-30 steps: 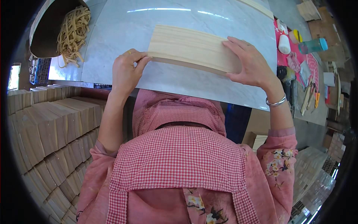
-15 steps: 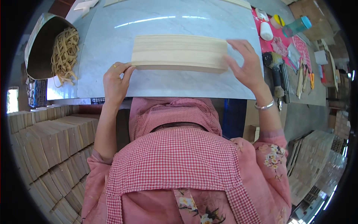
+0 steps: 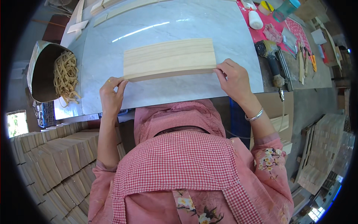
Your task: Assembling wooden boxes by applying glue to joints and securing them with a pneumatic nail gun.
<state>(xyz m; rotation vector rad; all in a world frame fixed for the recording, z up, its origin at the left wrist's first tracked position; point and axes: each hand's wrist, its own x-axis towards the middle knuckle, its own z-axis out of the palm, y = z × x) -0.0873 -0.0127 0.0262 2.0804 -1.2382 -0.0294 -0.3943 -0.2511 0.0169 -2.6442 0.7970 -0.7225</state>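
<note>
A pale, long rectangular wooden box (image 3: 169,56) lies on the grey-white marbled tabletop (image 3: 164,89) in front of me. Only its smooth grained top and its narrow near side show, so I cannot tell whether it is hollow. My left hand (image 3: 112,93) pinches its near left corner between thumb and fingers. At the near right corner, my right hand (image 3: 234,79) grips the box in the same way, fingers bent over the edge. The far side and the underside are hidden.
A tipped container (image 3: 44,71) with a tangle of tan bands (image 3: 66,74) is at left. On the right lie a nail gun (image 3: 274,61) with a hose, a white bottle (image 3: 255,19), a teal bottle (image 3: 286,10) and hand tools. Wood strips (image 3: 125,11) line the far edge; wooden stacks (image 3: 56,153) stand lower left.
My right hand, open and blurred beside the box's right end before, has closed on its near right corner. In the picture, the box sits slightly farther left and is tilted, right end higher.
</note>
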